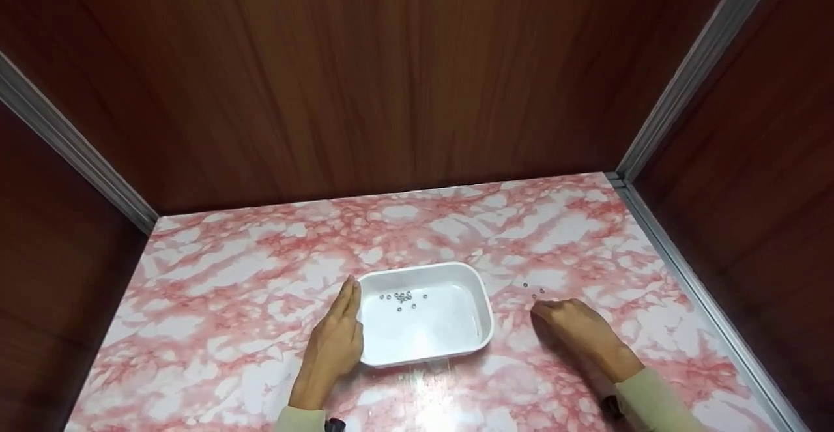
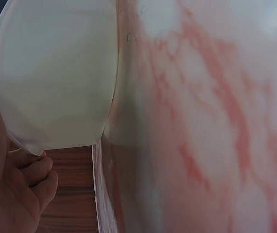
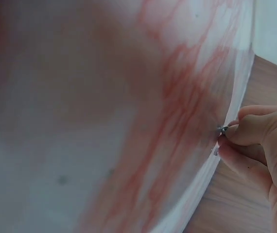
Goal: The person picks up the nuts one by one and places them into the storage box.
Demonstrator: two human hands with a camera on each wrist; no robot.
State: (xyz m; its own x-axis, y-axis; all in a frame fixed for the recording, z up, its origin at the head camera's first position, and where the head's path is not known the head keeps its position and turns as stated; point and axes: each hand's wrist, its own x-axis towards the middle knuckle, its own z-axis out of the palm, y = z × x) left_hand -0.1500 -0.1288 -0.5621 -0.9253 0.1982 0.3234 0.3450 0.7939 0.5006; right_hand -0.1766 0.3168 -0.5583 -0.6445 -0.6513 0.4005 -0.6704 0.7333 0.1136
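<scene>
Head view: the left hand (image 1: 335, 341) lies flat, fingers straight, pressed against the left wall of the white tray (image 1: 479, 302), which sits mid-table with a cluster of small metal beads (image 1: 402, 298) inside. The right hand (image 1: 576, 331) is down on the pink marble tabletop (image 1: 247, 275), fingertips beside two loose beads (image 1: 533, 290).

Left wrist view: the tray's pale wall (image 2: 56, 73) fills the corner, and the fingers (image 2: 29, 182) look loosely curled beside it.

Right wrist view: thumb and forefinger pinch one tiny bead (image 3: 223, 129). It's a slim hold; I'd judge a slip could send it rolling.

There's open tabletop all around, and wooden walls (image 1: 391, 73) close three sides.
</scene>
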